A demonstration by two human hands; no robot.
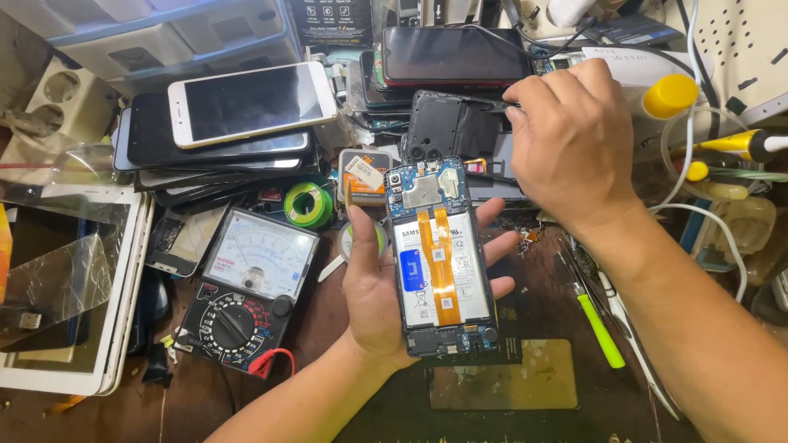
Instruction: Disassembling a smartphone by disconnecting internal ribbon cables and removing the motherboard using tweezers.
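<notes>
Opened smartphone [439, 258], back cover removed, lies face-down in the left palm, upright, camera end away. White battery exposed, two orange flex ribbons crossing it (blue circuit board above and below).

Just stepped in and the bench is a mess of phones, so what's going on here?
A person's left hand holds an opened phone, back cover off, battery and orange ribbon cables showing. Their right hand reaches above it, pinching something small near a black plastic cover; what it grips is unclear. An analog multimeter lies to the left.
</notes>
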